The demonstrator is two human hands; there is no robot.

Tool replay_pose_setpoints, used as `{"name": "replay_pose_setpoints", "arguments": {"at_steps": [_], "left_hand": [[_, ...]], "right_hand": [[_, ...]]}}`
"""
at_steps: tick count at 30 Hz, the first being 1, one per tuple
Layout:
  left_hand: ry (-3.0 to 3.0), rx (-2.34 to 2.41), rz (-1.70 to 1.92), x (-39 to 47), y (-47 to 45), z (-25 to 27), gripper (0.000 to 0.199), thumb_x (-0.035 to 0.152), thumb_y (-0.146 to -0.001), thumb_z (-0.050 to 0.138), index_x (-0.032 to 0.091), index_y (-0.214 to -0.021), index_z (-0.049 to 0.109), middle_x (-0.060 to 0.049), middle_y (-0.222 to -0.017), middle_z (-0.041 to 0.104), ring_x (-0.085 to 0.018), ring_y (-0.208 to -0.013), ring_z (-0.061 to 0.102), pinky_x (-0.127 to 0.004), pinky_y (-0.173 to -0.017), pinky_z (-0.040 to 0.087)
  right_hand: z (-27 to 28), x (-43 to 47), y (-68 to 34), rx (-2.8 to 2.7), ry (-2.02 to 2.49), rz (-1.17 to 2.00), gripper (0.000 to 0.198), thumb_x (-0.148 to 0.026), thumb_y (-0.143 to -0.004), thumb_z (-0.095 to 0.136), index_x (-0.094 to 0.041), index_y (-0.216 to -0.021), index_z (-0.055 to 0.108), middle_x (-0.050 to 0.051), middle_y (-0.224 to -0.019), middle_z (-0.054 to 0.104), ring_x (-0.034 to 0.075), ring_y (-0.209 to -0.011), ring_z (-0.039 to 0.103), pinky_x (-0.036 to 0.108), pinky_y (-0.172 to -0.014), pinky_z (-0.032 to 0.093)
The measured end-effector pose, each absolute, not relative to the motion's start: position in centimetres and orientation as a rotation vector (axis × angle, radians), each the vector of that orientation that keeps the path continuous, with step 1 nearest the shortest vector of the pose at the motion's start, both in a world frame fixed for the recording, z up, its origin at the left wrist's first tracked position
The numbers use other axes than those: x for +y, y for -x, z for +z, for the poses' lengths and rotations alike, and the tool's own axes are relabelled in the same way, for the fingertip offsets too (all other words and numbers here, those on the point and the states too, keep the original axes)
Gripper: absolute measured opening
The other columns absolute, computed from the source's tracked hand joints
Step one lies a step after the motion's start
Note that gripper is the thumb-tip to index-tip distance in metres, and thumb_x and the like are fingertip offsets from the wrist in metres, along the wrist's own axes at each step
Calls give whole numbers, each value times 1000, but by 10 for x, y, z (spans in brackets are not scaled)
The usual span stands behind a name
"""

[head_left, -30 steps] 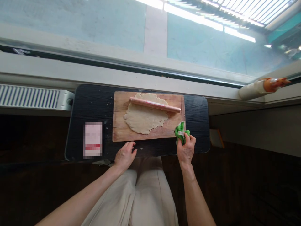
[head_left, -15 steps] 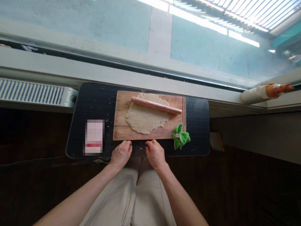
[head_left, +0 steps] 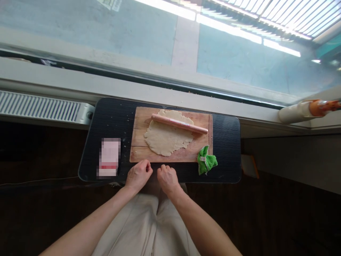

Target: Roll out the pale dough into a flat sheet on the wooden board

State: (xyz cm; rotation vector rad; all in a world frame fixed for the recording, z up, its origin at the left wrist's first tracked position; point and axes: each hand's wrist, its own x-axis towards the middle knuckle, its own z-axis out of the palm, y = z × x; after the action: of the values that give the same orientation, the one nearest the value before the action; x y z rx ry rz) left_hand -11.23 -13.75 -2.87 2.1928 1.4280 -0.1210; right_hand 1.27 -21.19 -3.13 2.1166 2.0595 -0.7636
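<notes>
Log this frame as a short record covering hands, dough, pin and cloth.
left hand: curled, nothing visible in it
right hand: curled, apart from the left
dough: flattened, ragged-edged, on wooden board
rolling pin: slantwise across dough, right end past it
green cloth: crumpled, at board's near right corner
table: black, under the board

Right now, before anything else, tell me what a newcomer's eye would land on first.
Probably the bright green cloth, crumpled over the near right corner of the wooden board. Next might come the pale, ragged-edged dough spread flat on that board, with a rolling pin lying slantwise across its far part.
</notes>
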Motion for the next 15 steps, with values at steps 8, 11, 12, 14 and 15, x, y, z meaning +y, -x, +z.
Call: {"name": "replay_pose_setpoints", "arguments": {"at_steps": [8,11,12,14,15], "left_hand": [[-1863,1383,428,-92,45,0,14,29,-79,54,21,-86,62,0,-79,68,-13,-71,62,-24,-69,47],[-1886,1346,441,-73,20,0,15,27,-79,53,19,-82,66,-3,-84,69,-15,-75,63,-26,-73,48],[-1891,1340,413,-67,14,-2,16,25,-79,53,19,-82,67,-4,-85,70,-16,-77,63,-27,-74,48],[-1889,1344,339,-60,5,-7,20,21,-79,51,19,-87,69,-5,-88,71,-17,-80,64,-28,-76,48],[-1889,1352,305,-58,4,-9,22,21,-80,51,19,-91,69,-5,-89,71,-17,-80,64,-28,-75,48]], "right_hand": [[-8,-186,-55,1672,-2789,-856,12,-20,-86,50,-19,-81,62,2,-80,65,14,-70,60,23,-64,43],[7,-158,-90,1609,-3041,-799,16,-27,-88,48,-20,-85,62,1,-82,65,14,-76,59,24,-71,43],[9,-148,-100,1592,-3048,-802,18,-28,-89,47,-20,-86,63,2,-83,64,14,-76,58,24,-71,43],[8,-135,-114,1594,-2986,-837,20,-23,-89,46,-21,-89,66,4,-90,64,16,-80,58,26,-72,43],[8,-131,-119,1622,-2946,-850,22,-18,-87,46,-22,-94,67,5,-97,63,16,-84,58,26,-74,44]]}}
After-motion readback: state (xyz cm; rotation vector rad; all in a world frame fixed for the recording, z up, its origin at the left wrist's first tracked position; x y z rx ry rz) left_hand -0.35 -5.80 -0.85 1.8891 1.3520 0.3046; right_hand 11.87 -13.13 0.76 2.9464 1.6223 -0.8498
